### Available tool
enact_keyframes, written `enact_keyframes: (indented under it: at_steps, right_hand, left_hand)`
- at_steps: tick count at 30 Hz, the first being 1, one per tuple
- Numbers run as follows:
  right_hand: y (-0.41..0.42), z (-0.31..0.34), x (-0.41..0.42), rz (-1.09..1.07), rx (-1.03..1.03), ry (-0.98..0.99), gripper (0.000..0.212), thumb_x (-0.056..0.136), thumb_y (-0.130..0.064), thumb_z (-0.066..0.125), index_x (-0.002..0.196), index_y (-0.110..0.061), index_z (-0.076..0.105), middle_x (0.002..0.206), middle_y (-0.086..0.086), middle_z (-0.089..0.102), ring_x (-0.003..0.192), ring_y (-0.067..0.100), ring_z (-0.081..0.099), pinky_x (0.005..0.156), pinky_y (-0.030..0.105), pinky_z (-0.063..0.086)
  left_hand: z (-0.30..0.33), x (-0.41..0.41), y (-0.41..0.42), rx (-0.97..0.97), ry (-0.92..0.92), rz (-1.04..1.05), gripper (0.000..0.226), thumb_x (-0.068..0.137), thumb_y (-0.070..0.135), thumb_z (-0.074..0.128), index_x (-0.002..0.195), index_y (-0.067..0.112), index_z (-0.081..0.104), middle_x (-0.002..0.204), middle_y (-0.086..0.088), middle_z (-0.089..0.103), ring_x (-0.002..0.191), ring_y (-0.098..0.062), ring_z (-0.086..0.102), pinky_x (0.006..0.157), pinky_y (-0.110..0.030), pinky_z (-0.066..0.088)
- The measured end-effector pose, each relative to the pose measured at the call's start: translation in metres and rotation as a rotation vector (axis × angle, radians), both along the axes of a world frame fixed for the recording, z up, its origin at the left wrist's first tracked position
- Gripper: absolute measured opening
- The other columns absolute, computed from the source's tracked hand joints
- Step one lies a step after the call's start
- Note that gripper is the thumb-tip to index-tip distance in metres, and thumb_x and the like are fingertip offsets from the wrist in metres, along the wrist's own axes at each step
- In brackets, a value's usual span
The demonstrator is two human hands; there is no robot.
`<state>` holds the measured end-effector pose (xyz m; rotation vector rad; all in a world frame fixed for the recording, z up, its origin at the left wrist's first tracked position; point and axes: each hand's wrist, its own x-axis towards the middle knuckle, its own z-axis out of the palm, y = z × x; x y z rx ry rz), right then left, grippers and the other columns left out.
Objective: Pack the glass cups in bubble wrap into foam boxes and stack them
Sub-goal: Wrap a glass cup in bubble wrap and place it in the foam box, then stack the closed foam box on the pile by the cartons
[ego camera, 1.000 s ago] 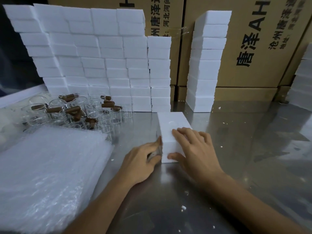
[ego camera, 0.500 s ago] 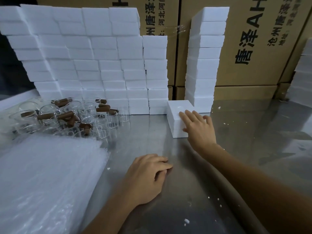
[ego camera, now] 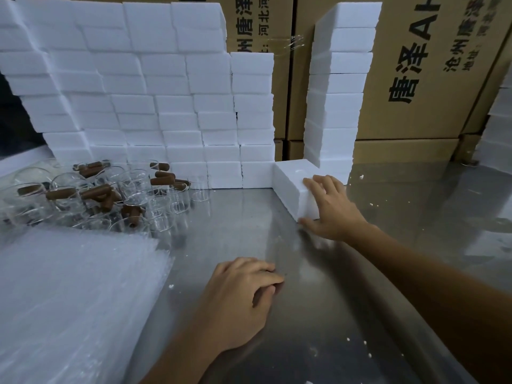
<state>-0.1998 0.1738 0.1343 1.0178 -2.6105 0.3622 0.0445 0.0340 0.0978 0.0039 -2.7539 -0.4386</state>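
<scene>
Steel tabletop [ego camera: 415,245], dull and reflective, ran under everything you worked on, flecked with white foam crumbs. Behind it stood brown cardboard cartons [ego camera: 421,79] printed with black characters, closing off the back of the room. Against them rose a wide wall of stacked foam boxes [ego camera: 138,106] at left and a single narrow column of foam boxes [ego camera: 340,87] to its right. Your right hand [ego camera: 329,209] lay on the near end of one foam box [ego camera: 293,184] resting flat on the table in the gap at the foot of the wall and the column; fingers were spread over its top edge, thumb low against its near face, holding it lightly. Your left hand [ego camera: 238,297] rested on the steel well short of that box, fingers loosely curled, holding nothing. Glass cups [ego camera: 91,200] with brown handles sat crowded at the left before the wall, unwrapped. Nearer you, at the left edge, lay a thick pile of bubble wrap sheets [ego camera: 63,300].
</scene>
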Motion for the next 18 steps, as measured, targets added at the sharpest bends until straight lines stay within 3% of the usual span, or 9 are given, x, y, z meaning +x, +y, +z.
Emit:
enact_keyframes:
  at_steps: [4,12,18]
  right_hand:
    - [-0.003,-0.006,0.004,-0.027,-0.13,0.011,0.084,0.081,-0.056,0.07,0.149,-0.025,0.031,0.153,0.001,0.028,0.143,0.026,0.017,0.105,0.054,0.042]
    - [-0.005,-0.01,0.012,-0.084,-0.168,0.079,0.078,0.079,-0.054,0.07,0.144,-0.025,0.039,0.149,0.002,0.035,0.139,0.027,0.022,0.09,0.047,0.052]
    - [-0.006,-0.013,0.011,-0.065,-0.207,0.076,0.079,0.076,-0.053,0.071,0.143,-0.024,0.04,0.147,0.002,0.037,0.138,0.028,0.024,0.095,0.049,0.05]
  left_hand:
    - [0.0,0.0,0.001,0.026,0.014,-0.002,0.038,0.091,0.042,0.039,0.119,0.045,0.066,0.128,0.029,0.057,0.124,0.005,0.042,0.1,-0.02,0.025]
    - [0.0,0.0,0.0,0.049,0.038,-0.01,0.034,0.092,0.04,0.045,0.117,0.045,0.068,0.126,0.029,0.059,0.122,0.006,0.043,0.098,-0.017,0.024]
    - [0.0,0.0,0.001,0.048,0.039,-0.005,0.036,0.091,0.041,0.043,0.117,0.045,0.067,0.126,0.029,0.059,0.122,0.007,0.042,0.1,-0.02,0.025]
